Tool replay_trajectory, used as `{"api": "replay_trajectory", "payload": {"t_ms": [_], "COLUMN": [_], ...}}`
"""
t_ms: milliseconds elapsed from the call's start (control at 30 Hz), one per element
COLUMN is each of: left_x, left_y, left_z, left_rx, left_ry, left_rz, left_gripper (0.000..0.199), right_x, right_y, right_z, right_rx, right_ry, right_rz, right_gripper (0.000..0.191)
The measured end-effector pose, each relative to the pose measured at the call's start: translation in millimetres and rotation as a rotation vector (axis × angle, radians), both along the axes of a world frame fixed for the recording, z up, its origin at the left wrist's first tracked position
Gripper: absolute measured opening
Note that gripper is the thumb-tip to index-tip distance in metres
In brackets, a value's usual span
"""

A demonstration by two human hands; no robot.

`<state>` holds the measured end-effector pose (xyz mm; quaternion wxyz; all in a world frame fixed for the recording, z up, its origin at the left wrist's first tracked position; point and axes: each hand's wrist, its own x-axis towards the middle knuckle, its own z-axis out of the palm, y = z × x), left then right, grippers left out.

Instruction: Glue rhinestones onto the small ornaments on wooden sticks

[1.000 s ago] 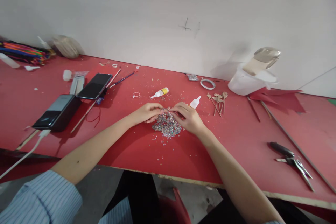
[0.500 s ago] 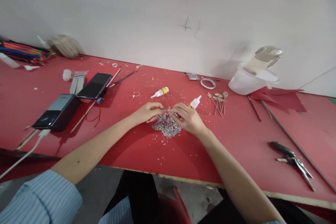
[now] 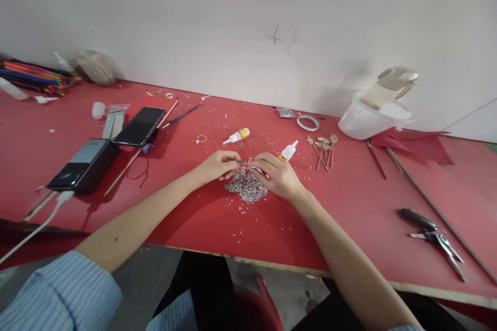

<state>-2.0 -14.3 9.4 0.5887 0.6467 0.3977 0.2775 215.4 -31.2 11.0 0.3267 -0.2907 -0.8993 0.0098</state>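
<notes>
A heap of small glittering rhinestones (image 3: 249,187) lies on the red tabletop (image 3: 186,222) in front of me. Over its left far edge is my left hand (image 3: 222,165), thumb and fingers pinched together on a small piece I cannot make out. My right hand (image 3: 277,175) faces it from the other side, fingertips closed around something thin and tiny, partly hidden. The fingertips of both hands nearly meet. One white glue bottle (image 3: 238,136) with a yellow label lies beyond the heap. A second glue bottle (image 3: 288,151) sits just behind my right hand.
To the left are a phone (image 3: 140,126), a power bank (image 3: 83,166) with a white cable and a paintbrush (image 3: 180,116). At the right are a tape roll (image 3: 308,123), several leaf-topped sticks (image 3: 323,146), a white tub (image 3: 361,119) and pliers (image 3: 442,243).
My hands stay over the heap, with small finger movements only. The right fingertips have shifted slightly left. Nothing else on the table has moved.
</notes>
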Motion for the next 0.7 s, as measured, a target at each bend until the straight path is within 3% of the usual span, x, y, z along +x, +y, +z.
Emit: {"api": "replay_trajectory", "payload": {"t_ms": [333, 700], "left_x": [1.2, 0.5], "left_y": [-1.0, -2.4], "left_z": [1.3, 4.2], "left_rx": [-0.066, -0.174], "left_ry": [-0.08, -0.174], "left_rz": [0.01, -0.082], "left_gripper": [0.013, 0.013], "right_x": [0.9, -2.7], "right_y": [0.9, 0.0], "right_z": [-1.6, 2.3], "right_rx": [-0.016, -0.196], "right_ry": [0.061, 0.195], "right_rz": [-0.002, -0.082], "right_gripper": [0.016, 0.012]}}
